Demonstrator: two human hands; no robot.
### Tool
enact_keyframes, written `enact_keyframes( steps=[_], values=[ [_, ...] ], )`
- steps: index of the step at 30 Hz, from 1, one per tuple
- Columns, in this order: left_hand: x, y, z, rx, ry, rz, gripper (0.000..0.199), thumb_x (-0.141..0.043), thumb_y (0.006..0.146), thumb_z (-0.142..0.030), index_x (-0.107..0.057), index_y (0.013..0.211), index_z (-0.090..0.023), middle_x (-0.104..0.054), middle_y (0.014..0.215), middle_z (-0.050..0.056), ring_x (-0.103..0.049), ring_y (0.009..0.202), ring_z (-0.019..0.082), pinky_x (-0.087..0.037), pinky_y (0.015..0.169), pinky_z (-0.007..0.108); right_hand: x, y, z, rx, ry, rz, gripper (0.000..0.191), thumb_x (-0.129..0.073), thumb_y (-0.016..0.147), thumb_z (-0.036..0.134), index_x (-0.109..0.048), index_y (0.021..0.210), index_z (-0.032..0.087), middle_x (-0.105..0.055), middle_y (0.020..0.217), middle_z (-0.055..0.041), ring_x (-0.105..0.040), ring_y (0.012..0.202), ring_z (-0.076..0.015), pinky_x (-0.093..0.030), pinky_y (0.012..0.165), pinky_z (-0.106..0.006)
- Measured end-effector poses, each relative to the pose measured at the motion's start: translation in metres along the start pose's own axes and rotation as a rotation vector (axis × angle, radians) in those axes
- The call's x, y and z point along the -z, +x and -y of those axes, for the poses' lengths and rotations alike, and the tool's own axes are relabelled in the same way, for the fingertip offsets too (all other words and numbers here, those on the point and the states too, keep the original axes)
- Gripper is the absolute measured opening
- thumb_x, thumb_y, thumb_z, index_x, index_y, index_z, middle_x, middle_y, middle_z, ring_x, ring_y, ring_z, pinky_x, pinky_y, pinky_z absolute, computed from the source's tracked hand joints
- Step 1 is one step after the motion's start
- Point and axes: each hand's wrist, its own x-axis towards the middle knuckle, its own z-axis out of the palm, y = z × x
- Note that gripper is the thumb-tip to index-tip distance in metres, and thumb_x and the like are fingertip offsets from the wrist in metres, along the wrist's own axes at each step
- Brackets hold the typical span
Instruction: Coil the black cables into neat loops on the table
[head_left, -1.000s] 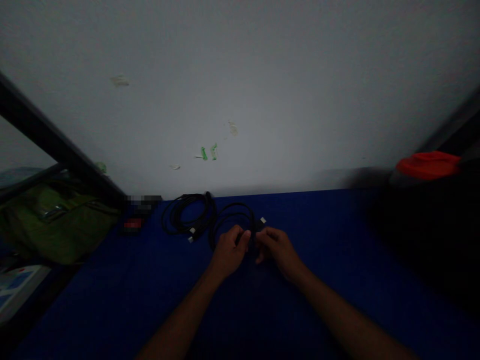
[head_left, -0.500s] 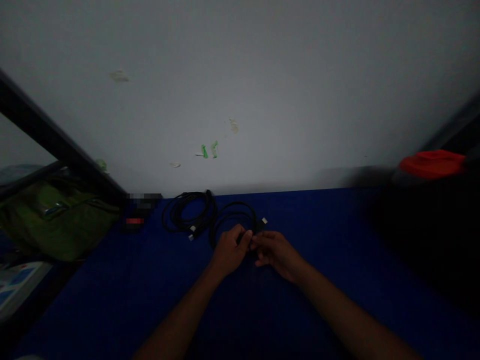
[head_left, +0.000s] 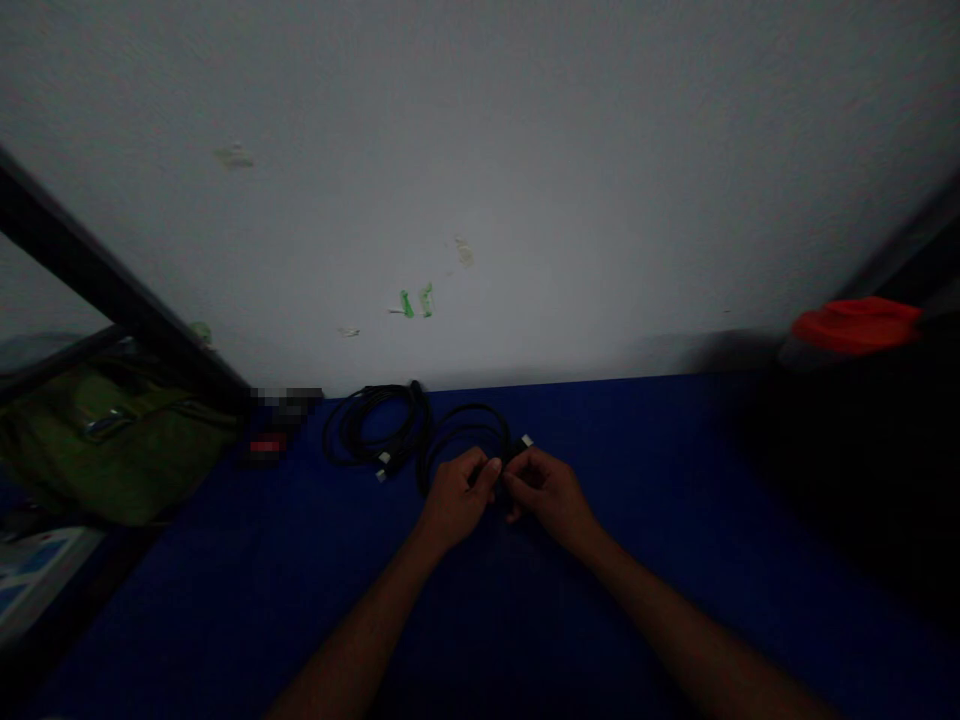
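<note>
Since the earlier frame, our right hand has drawn its forefinger up and bent it more, so that the fingers now arch just short of the left thumb instead of reaching across to it. Our left hand has hardly moved, and neither has the black cable; the slight slide of the whole view looks like our head shifting. We take this as a fresh grip or a small adjustment at the cable's near side, with its loops lying much as they did.

Our left thumb and forefinger look closed on the cable. The right thumb and forefinger curve towards each other, but it is too dark for us to tell whether any cable is between them. A pale-tipped plug juts out just beyond them.

The cable lies towards the far edge of the blue table, left of that edge's middle. Just beside it, nearer the far left corner, lies a second black coil. At that corner is a dark item with a pixelated, unreadable patch. Beyond the left edge, the white-and-blue printed item is too blurred to read, and we can make out no brand.
</note>
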Motion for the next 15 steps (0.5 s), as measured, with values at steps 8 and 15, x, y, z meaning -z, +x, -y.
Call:
enact_keyframes(
  steps=[8,15],
  values=[
    [0.0000,0.0004,0.0023,-0.014,-0.008,-0.003,0.041,-0.039,0.085,-0.048,-0.048,0.060,-0.017,-0.054,0.053,-0.002,-0.047,0.050,0.011,-0.032,0.050,0.022,0.0031,-0.0011,0.0030,0.125,-0.246,-0.020,0.011,-0.058,0.075,0.028,-0.054,0.073,0.018,-0.058,0.059,0.0030,-0.057,0.045,-0.0092,-0.043,0.042,-0.018],
    [-0.0005,0.0023,0.0050,0.032,-0.098,0.034,0.037,-0.040,0.085,-0.046,-0.048,0.063,-0.017,-0.052,0.053,-0.003,-0.042,0.043,0.008,-0.031,0.045,0.020,-0.0030,-0.0018,-0.0034,0.059,-0.131,-0.021,0.018,-0.056,0.076,0.035,-0.050,0.078,0.019,-0.062,0.062,0.0016,-0.059,0.042,-0.0104,-0.044,0.041,-0.019]
  ],
)
